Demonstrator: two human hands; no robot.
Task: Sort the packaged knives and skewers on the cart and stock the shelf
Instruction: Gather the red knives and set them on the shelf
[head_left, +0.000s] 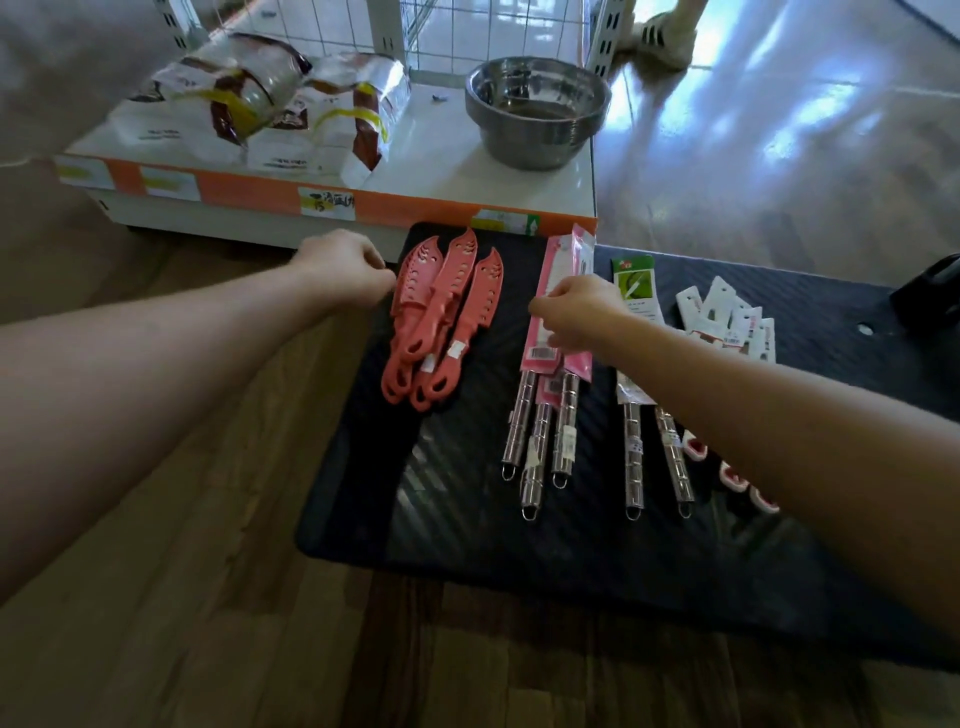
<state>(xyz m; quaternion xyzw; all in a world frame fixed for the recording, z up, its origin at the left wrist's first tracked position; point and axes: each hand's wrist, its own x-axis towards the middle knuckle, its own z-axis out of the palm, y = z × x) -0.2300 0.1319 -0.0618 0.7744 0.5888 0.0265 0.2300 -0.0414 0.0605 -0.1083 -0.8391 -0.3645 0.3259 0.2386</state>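
Three coral-red sheathed knives (441, 322) lie fanned on the black cart deck (457, 499). My left hand (343, 270) rests at their left edge, fingers curled against the outermost sheath. To the right lie pink-packaged knives (558, 332) with steel handles (540, 447). My right hand (576, 312) pinches the top pink package. Further right lie green-carded knives (636, 291) with steel handles (657, 457) and small white packets (727, 322), partly behind my right forearm.
A low white shelf (519, 171) with an orange price strip stands just beyond the cart, holding foil bags (270, 98) and stacked steel bowls (535, 109). A wire grid rises behind it. Someone's shoe (665, 36) stands on the glossy floor at the top right.
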